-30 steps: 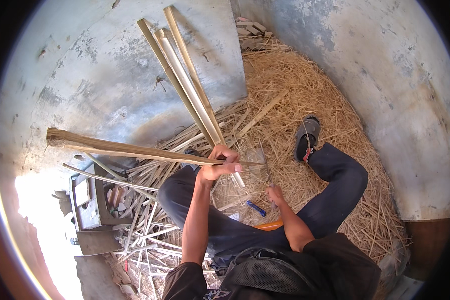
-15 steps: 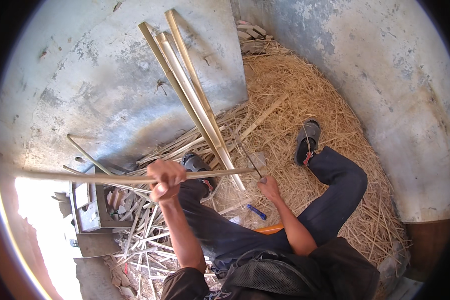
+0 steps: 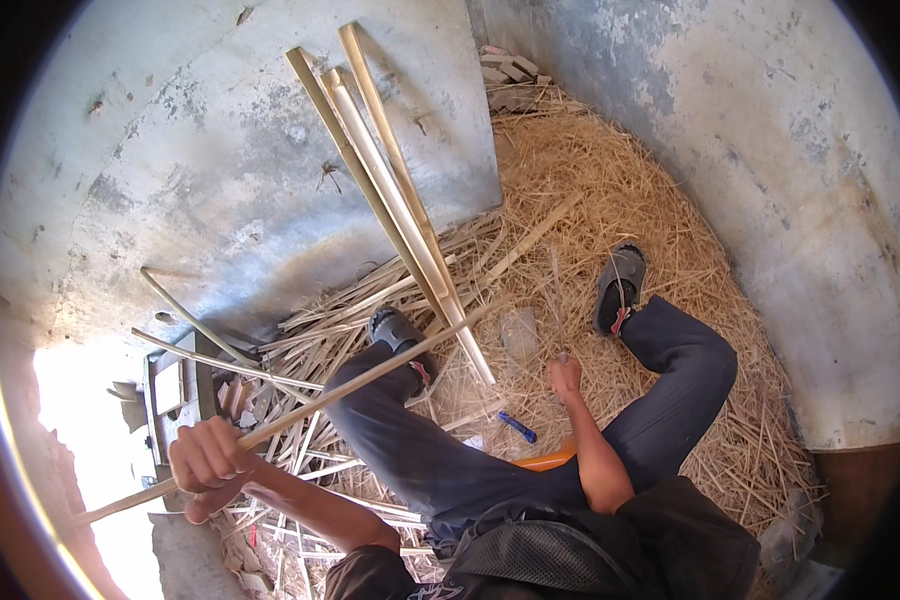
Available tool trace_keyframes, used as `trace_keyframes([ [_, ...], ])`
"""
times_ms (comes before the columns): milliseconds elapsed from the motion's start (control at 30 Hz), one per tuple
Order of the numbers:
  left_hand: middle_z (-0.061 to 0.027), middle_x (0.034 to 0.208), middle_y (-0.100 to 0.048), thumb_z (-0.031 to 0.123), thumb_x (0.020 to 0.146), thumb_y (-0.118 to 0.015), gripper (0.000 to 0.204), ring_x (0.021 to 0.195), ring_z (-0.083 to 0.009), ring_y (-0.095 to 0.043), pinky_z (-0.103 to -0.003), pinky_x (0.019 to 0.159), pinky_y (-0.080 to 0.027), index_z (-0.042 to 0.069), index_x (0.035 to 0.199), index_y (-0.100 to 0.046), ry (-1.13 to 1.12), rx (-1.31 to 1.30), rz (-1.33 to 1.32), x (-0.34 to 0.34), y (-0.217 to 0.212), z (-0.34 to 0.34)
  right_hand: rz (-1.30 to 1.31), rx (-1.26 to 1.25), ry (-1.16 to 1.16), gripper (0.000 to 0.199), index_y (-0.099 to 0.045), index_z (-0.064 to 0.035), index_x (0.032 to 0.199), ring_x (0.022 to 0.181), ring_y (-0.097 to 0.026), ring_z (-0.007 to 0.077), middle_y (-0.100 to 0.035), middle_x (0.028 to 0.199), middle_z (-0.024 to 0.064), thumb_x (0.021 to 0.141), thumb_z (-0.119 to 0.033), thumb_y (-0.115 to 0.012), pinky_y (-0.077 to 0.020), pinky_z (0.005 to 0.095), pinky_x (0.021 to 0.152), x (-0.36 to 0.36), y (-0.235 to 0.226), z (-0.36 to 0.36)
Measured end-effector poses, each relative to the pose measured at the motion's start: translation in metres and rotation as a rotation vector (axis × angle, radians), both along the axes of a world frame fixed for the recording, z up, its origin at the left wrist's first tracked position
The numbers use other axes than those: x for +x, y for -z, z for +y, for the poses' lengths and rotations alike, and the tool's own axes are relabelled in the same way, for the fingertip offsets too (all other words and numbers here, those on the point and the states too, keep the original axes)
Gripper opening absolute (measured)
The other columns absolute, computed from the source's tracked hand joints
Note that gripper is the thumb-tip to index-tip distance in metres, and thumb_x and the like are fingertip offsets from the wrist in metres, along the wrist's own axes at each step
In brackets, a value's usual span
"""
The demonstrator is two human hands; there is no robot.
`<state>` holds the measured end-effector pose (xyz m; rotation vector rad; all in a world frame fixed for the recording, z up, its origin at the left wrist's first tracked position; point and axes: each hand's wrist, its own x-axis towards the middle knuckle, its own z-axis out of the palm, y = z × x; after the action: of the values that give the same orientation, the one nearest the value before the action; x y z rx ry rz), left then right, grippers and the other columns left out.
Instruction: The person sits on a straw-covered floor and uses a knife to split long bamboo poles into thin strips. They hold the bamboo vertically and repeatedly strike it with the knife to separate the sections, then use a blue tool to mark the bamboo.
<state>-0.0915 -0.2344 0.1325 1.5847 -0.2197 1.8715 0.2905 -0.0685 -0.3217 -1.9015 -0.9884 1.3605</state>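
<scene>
My left hand (image 3: 210,465), held out at the lower left, is closed round a long split bamboo strip (image 3: 355,382). The strip slants up to the right, its far end over the shavings near the leaning bamboo lengths (image 3: 390,190). Between my knees, my right hand (image 3: 564,378) is closed round the handle of a knife, which is mostly hidden by the fingers. Its thin blade (image 3: 557,300) points away from me and looks blurred. The strip and the blade are apart. On the floor near my right hand lies a blue tool (image 3: 517,427), like a folding knife.
Pale shavings (image 3: 660,400) cover the floor. Cut strips (image 3: 300,440) are piled at the left, beside a grey box (image 3: 185,400) holding scraps. Worn walls (image 3: 220,150) stand ahead and to the right. An orange seat edge (image 3: 548,459) shows under me.
My left hand has swung left and toward me, tilting the bamboo strip and drawing its end off the blade. My right hand has shifted slightly right, and the knife now points more straight ahead.
</scene>
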Motion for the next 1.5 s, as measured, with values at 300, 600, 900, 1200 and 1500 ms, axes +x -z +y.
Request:
trace_keyframes([
  [300,0.0069,0.048,-0.019,0.029,0.101,-0.047,0.045,0.04,-0.0061,-0.017,-0.027,0.035,-0.024,0.021,0.06,-0.03,-0.626,-0.349,-0.202,0.009,0.063,0.038,0.417,-0.013,0.032,0.009,-0.051,-0.0055,0.075,0.04,-0.041,0.0124,-0.046,0.057,0.0025,0.079,-0.007,-0.059,-0.0311,0.03,0.036,-0.01,-0.02,0.011],
  [600,0.0044,0.049,-0.016,0.042,0.108,-0.036,0.057,0.044,-0.0126,-0.012,-0.033,0.047,-0.022,0.017,0.058,-0.026,-0.415,-0.834,-0.205,0.069,0.167,0.143,0.359,-0.032,0.006,0.012,-0.05,-0.0061,0.073,0.041,-0.043,0.012,-0.046,0.057,0.0026,0.08,-0.007,-0.06,-0.032,0.0302,0.037,-0.019,0.002,-0.01],
  [900,0.0029,0.051,-0.016,0.05,0.108,-0.035,0.061,0.05,-0.0136,-0.016,-0.032,0.054,-0.024,0.016,0.058,-0.022,-0.365,-0.964,-0.035,0.082,0.2,0.173,0.507,-0.062,-0.036,0.013,-0.05,-0.0064,0.072,0.042,-0.041,0.0103,-0.046,0.057,0.0003,0.08,-0.007,-0.06,-0.0307,0.0285,0.038,-0.022,-0.004,-0.016],
  [1200,0.0026,0.052,-0.018,0.042,0.108,-0.039,0.057,0.047,-0.0135,-0.016,-0.033,0.053,-0.024,0.015,0.06,-0.024,-0.39,-0.922,-0.015,0.104,0.203,0.164,0.342,-0.047,-0.116,0.017,-0.049,-0.0098,0.067,0.04,-0.038,0.0094,-0.043,0.053,-0.0009,0.081,-0.01,-0.059,-0.0289,0.0286,0.038,-0.041,0.026,-0.024],
  [1500,0.0012,0.051,-0.022,0.031,0.102,-0.052,0.055,0.044,-0.0128,-0.022,-0.032,0.049,-0.023,0.01,0.057,-0.027,-0.335,-0.901,0.01,0.118,0.191,0.157,0.581,-0.112,-0.121,0.021,-0.05,-0.0075,0.064,0.039,-0.039,0.0107,-0.042,0.051,0.0,0.084,-0.014,-0.055,-0.0311,0.0286,0.038,-0.033,0.0,-0.02],
])
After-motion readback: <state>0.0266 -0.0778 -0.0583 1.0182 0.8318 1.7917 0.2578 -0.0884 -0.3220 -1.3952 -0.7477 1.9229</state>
